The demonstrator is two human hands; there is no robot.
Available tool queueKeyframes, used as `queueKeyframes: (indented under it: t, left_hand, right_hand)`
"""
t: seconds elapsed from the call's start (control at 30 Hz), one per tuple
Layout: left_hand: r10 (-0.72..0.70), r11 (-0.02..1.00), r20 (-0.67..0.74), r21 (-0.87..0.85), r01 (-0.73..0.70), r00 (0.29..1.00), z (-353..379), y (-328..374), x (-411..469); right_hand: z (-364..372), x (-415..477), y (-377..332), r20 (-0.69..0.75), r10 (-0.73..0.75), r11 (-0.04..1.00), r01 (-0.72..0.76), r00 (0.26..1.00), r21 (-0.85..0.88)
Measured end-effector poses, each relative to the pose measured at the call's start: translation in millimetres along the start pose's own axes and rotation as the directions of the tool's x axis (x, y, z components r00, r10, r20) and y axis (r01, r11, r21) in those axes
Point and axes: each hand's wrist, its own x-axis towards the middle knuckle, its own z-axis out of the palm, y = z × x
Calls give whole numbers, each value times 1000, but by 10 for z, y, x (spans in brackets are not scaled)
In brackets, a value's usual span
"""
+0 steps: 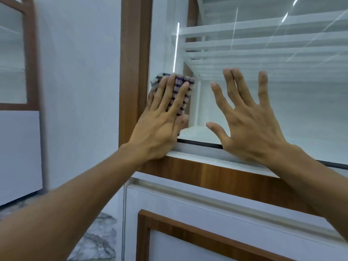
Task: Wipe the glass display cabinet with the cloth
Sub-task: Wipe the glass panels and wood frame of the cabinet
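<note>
Wiping step: the left hand (160, 127) presses the checked cloth (178, 91) under straight, slightly spread fingers onto the glass (291, 113) (bottom corner, beside the wooden frame (131, 72)). The right hand (250, 125), fingers wide, holds nothing. Next, probably, the cloth must sweep toward those fingers.

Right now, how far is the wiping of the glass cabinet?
Done: nothing I can confirm; no wiped patch shows. In hand: the left hand presses the checked cloth flat on the glass in its lower left corner, beside the wooden frame; the right hand is spread, empty. Left: the glass above and rightward.
</note>
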Motion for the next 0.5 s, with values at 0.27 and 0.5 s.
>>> queueKeyframes:
  t: [0.27,0.5]
  left_hand:
    - [-312,936,-35,-183,301,949,213,559,-22]
    - [-501,822,36,-294,488,865,242,891,24]
  right_hand:
    - [22,21,-41,-45,15,999,-13,999,34]
    - [93,99,-67,-111,-39,998,43,993,34]
